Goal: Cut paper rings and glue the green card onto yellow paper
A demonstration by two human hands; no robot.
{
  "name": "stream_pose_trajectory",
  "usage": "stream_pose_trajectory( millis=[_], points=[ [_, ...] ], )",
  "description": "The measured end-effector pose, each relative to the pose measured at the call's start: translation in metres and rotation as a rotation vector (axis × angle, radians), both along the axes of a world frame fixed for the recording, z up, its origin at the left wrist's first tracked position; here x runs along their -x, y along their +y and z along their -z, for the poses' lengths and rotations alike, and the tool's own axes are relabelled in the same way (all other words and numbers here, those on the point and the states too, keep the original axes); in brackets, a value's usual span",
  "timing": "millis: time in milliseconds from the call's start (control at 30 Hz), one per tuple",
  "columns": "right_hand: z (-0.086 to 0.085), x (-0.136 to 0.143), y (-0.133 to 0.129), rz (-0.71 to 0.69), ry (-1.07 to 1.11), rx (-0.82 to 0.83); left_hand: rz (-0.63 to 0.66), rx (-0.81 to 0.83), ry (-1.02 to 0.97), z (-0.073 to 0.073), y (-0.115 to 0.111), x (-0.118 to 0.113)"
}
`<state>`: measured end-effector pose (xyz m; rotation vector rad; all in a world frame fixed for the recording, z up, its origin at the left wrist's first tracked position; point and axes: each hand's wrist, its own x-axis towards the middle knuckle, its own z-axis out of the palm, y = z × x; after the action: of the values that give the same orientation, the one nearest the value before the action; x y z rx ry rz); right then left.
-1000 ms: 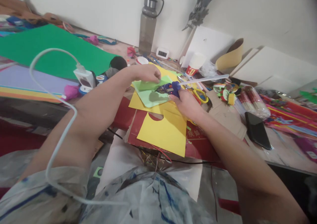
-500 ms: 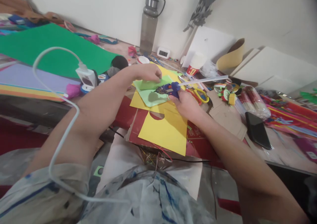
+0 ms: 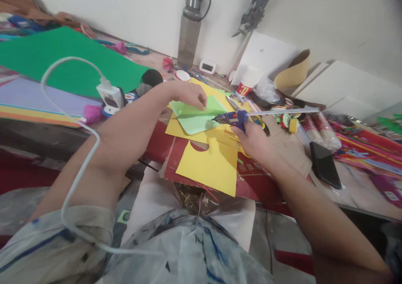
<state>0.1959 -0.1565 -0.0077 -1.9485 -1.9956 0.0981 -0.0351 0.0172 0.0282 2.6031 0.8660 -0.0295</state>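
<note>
My right hand [image 3: 256, 141] is wrapped round a blue hot glue gun [image 3: 234, 117] with a long clear glue stick [image 3: 282, 111] out of its back. The gun's nozzle points left, over the right part of a light green sheet of paper [image 3: 191, 127]. My left hand [image 3: 192, 95] is closed, its fingers curled at the upper part of the green sheet, which seems folded up there. Its fingertips are partly hidden. Beneath lies yellow paper [image 3: 176, 130], and a yellow sheet with a curved notch [image 3: 216, 167] is nearer to me.
Yellow-handled scissors [image 3: 262, 123] lie partly behind my right hand. A phone [image 3: 325, 165] is at the right, a water bottle [image 3: 189, 33] and small clock [image 3: 207, 66] at the back. A white cable [image 3: 80, 179] loops across my left arm. Green card [image 3: 72, 62] lies left.
My right hand has moved right with the glue gun, drawing the nozzle from the middle of the green sheet towards its right side. My left hand has hardly moved.
</note>
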Motion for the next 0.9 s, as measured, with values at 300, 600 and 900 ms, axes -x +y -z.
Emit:
stream_pose_trajectory(
  millis=[300, 600, 900],
  points=[
    [0.008, 0.009, -0.010, -0.110, 0.046, 0.009, 0.077, -0.025, 0.076, -0.002, -0.002, -0.002],
    [0.009, 0.027, 0.007, -0.152, 0.047, -0.051, 0.081, -0.007, 0.068, -0.003, -0.002, -0.001],
    [0.004, 0.035, 0.008, -0.124, 0.047, -0.025, 0.071, -0.013, 0.085, -0.003, 0.000, 0.000]
  ],
)
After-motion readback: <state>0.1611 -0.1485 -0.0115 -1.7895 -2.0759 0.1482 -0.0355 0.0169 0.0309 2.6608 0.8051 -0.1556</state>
